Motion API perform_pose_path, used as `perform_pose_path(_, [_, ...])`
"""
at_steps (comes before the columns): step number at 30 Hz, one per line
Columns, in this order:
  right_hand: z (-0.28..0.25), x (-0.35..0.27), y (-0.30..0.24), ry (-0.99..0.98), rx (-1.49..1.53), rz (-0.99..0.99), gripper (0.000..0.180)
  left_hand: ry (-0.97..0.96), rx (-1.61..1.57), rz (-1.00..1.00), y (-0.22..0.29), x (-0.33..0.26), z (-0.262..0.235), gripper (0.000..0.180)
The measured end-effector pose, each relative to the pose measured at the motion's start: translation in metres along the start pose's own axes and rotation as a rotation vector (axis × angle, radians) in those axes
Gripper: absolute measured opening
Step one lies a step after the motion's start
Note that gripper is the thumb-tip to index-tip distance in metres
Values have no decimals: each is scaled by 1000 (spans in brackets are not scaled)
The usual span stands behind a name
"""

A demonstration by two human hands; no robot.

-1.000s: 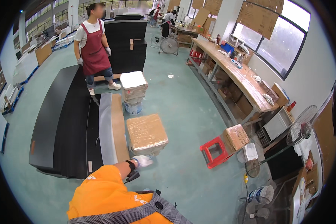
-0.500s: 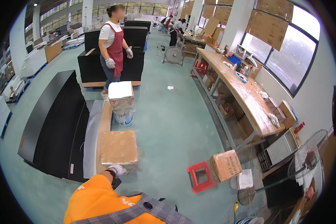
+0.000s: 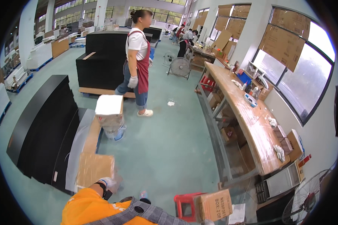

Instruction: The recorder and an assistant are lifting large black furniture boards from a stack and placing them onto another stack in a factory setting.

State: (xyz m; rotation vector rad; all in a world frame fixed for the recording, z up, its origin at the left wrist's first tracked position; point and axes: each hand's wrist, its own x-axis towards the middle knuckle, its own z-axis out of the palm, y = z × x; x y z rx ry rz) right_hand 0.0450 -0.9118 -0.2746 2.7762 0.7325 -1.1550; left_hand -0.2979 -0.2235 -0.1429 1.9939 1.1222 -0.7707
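Observation:
My left hand (image 3: pixel 108 182), in a white glove with a dark band at the wrist, is low in the view. It is at the near right corner of a brown cardboard box (image 3: pixel 95 167); whether it grips or only touches the box I cannot tell, as its fingers are not distinct. Low on the right, a printed cardboard carton (image 3: pixel 215 205) sits by a red plastic stool (image 3: pixel 184 207). A small pale patch under the carton, at the picture's lower edge, may be my right glove (image 3: pixel 207 222); no fingers show there.
Black panels (image 3: pixel 45 127) lie stacked at the left. Ahead stand a white-topped box on a bucket (image 3: pixel 109 105) and a person in a red apron (image 3: pixel 142 71). A long workbench (image 3: pixel 248 120) runs along the right, with a fan (image 3: pixel 308 202) near its close end.
The view has shifted, so the box and carton appear lower. The aproned person has stepped right, past the white-topped box. My left hand stays by the cardboard box.

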Motion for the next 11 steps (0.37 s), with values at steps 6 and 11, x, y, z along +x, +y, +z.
perform_pose_path(6, [-11,12,18,110,-26,340,33,193,283,350,69,138,-91,48])
perform_pose_path(11, [-48,74,22,-209,-590,55,33,137,56,214,159,161,-134,56])
